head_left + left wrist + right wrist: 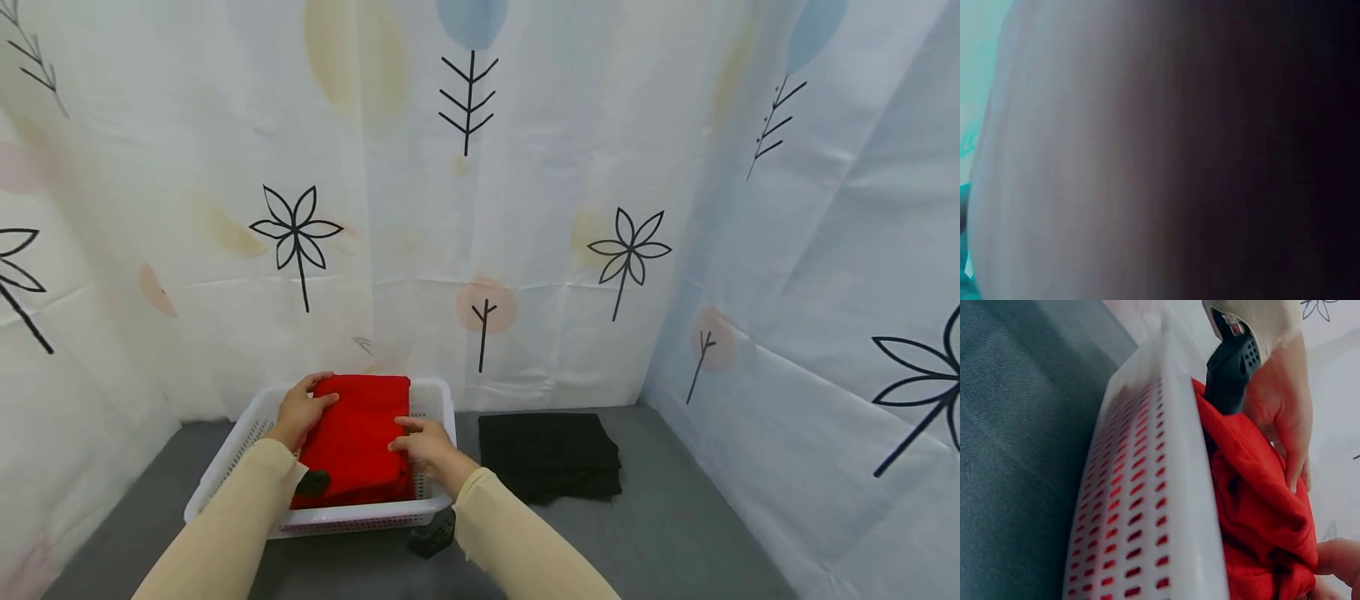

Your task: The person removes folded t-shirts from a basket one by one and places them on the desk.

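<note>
Pinching red cloth (358, 442) at sides: left fingers (318, 381), right fingers (411, 423); narrow gap right, inside basket (352, 518).

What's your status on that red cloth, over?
Left hand touching the red cloth's left side, right hand its right. Cloth folded, inside white basket. Basket walls around it; black cloth outside, to the right.
</note>
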`<state>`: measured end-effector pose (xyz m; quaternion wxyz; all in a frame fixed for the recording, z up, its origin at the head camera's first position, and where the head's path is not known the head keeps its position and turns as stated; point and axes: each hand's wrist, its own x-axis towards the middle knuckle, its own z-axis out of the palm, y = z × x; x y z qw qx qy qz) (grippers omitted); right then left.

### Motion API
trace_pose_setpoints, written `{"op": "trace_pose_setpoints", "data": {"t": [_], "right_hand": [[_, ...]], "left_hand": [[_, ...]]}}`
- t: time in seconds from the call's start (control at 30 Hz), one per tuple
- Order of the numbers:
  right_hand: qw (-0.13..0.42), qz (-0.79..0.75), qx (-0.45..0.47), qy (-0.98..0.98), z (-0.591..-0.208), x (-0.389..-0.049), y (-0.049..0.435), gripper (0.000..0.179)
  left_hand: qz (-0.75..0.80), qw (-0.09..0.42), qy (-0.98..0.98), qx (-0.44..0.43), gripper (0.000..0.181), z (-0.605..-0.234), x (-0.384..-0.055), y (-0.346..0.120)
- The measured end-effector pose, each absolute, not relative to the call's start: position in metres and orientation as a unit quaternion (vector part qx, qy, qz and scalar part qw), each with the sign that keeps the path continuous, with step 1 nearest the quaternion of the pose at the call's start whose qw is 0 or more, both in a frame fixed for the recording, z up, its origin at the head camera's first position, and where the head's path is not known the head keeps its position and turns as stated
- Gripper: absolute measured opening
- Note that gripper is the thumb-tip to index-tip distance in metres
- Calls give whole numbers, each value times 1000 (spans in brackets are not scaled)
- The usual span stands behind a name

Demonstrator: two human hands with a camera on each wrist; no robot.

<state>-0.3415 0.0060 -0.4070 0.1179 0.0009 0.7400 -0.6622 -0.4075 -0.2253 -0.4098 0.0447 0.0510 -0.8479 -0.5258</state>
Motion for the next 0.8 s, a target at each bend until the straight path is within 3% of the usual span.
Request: {"op": "trace_pose_setpoints", "data": {"t": [0.17, 0.47, 0.8], "right_hand": [[125, -674, -24, 728, -399, -342, 17, 50], [148, -690, -39, 708, -382, -340, 34, 52], [156, -720, -71, 672, -370, -328, 60, 55]], "left_hand": [[-522, 42, -852, 26, 56, -402, -405, -227], [-547, -33, -836, -16, 66, -390, -390, -225], [-586, -46, -807, -59, 80, -378, -374, -209]]}}
